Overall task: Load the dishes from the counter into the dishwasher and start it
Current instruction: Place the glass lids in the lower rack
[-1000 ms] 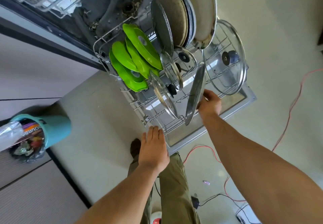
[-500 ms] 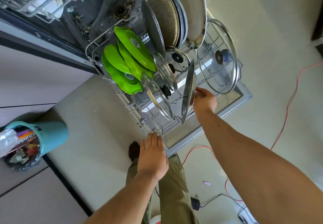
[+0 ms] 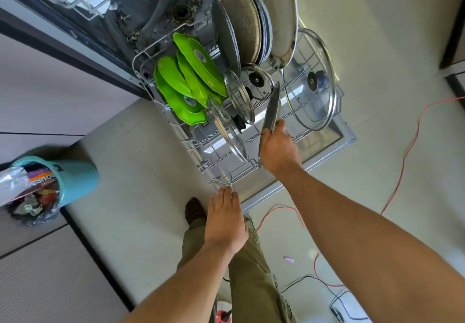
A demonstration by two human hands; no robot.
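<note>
pale floor [image 3: 377, 20] below: right hand [image 3: 278, 150] grips steel dish [image 3: 271, 106] in rack [image 3: 219, 180], left hand [image 3: 225, 224] flat.

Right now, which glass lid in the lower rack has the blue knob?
The largest glass lid, standing at the right side of the lower rack, right of the right hand gripping a metal disc. The smaller glass lids show black knobs.

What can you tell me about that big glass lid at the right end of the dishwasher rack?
The big lid is round clear glass with a shiny metal rim and a dark knob at its centre. It stands on edge, slightly tilted, at the right end of the pulled-out rack, whose wires show through it. Only the rack touches it; the right hand, gripping a metal dish, is nearby but apart.
</note>
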